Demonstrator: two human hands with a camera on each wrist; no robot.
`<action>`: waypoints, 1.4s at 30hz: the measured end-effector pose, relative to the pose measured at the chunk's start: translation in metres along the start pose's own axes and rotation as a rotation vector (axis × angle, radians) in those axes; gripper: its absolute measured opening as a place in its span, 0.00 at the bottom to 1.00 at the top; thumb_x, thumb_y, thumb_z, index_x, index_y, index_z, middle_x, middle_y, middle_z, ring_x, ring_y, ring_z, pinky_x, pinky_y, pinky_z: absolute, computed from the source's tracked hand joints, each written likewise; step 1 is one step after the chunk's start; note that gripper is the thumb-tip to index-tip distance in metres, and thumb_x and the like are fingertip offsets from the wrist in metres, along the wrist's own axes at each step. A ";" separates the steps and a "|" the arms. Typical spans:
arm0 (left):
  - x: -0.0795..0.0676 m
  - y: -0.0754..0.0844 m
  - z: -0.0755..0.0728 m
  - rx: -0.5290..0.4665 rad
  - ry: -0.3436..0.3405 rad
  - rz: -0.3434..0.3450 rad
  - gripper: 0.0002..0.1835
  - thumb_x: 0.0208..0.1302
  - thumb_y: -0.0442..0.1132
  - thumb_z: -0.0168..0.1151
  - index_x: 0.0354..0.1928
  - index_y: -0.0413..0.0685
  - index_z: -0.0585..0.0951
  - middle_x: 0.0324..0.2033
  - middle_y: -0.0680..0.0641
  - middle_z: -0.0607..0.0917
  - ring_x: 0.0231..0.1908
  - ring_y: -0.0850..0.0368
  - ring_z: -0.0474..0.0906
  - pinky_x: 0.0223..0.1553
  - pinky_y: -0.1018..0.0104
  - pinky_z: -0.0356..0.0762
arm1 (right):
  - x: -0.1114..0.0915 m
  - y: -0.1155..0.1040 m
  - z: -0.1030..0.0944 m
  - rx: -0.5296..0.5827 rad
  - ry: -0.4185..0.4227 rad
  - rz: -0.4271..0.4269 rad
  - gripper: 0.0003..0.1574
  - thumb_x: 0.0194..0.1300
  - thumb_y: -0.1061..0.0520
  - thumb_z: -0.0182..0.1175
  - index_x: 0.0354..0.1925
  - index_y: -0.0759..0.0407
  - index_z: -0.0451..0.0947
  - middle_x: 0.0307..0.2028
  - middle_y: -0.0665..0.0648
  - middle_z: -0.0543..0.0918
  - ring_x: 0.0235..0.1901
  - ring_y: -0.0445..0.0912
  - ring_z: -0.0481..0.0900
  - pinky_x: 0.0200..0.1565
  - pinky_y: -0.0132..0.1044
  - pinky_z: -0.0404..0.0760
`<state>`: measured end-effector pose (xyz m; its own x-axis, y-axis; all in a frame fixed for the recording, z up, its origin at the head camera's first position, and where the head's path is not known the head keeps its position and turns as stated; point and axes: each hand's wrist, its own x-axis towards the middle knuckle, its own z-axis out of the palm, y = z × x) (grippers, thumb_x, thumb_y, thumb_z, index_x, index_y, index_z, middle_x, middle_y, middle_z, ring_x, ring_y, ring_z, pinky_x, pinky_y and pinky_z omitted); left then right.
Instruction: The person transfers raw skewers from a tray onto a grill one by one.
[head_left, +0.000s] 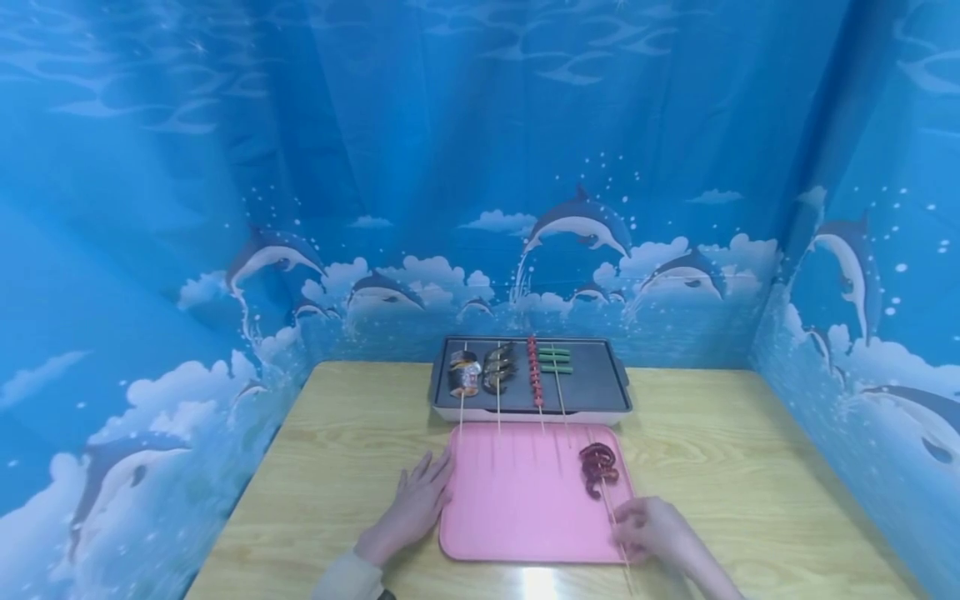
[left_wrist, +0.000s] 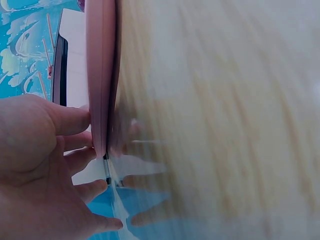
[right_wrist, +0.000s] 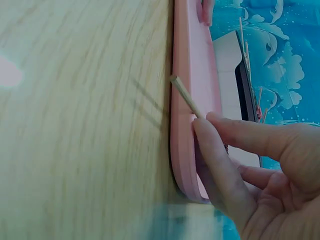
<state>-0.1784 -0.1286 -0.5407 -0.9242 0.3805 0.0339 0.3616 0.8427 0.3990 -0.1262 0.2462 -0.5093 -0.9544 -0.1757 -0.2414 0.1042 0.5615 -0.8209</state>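
On the right part of a pink tray [head_left: 525,521] lies a skewer with dark red, curled pieces like octopus tentacles [head_left: 598,468]. My right hand [head_left: 654,530] pinches its wooden stick [right_wrist: 185,96] between thumb and index finger, near the tray's right front corner. The stick's bare end sticks out past the tray's front rim. At the tray's left side my left hand [head_left: 417,505] is spread, its fingertips touching the rim. In the left wrist view the left thumb [left_wrist: 75,120] meets the tray's edge.
Behind the tray stands a dark griddle [head_left: 592,396] with a pale base. Across it lie a skewer of banded chunks [head_left: 464,377], a shrimp-like skewer [head_left: 497,371], a red-piece skewer [head_left: 535,375] and a green-stick skewer [head_left: 556,360]. Their sticks overhang its front. Dolphin-print curtains [head_left: 480,167] surround the wooden table [head_left: 720,450].
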 end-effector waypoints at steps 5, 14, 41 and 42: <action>0.000 -0.001 0.000 0.001 0.004 -0.002 0.28 0.70 0.45 0.44 0.69 0.46 0.57 0.69 0.45 0.55 0.68 0.37 0.47 0.60 0.28 0.43 | 0.000 0.001 0.000 0.037 -0.024 -0.030 0.20 0.51 0.62 0.64 0.42 0.74 0.75 0.26 0.57 0.82 0.22 0.48 0.80 0.24 0.36 0.83; -0.001 0.000 -0.005 -0.005 0.010 -0.006 0.28 0.69 0.44 0.45 0.69 0.45 0.57 0.69 0.44 0.56 0.68 0.36 0.47 0.60 0.28 0.43 | -0.010 0.000 -0.006 0.014 -0.016 -0.090 0.20 0.53 0.64 0.61 0.45 0.72 0.74 0.27 0.56 0.80 0.22 0.45 0.79 0.24 0.33 0.82; -0.001 0.002 -0.003 -0.010 -0.011 0.003 0.28 0.69 0.44 0.46 0.68 0.44 0.58 0.69 0.44 0.56 0.68 0.36 0.47 0.60 0.28 0.43 | 0.061 -0.065 -0.070 0.016 0.136 -0.044 0.22 0.58 0.66 0.59 0.49 0.76 0.70 0.31 0.61 0.82 0.26 0.50 0.83 0.30 0.39 0.85; -0.001 0.002 -0.003 -0.008 -0.009 0.005 0.28 0.69 0.44 0.46 0.68 0.45 0.58 0.69 0.44 0.57 0.67 0.36 0.47 0.60 0.28 0.43 | 0.067 -0.066 -0.071 0.009 0.141 -0.040 0.22 0.58 0.65 0.60 0.49 0.76 0.71 0.31 0.62 0.82 0.25 0.50 0.83 0.30 0.39 0.85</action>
<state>-0.1769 -0.1290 -0.5371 -0.9211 0.3883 0.0283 0.3656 0.8375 0.4061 -0.2172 0.2549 -0.4346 -0.9876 -0.0819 -0.1342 0.0677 0.5489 -0.8331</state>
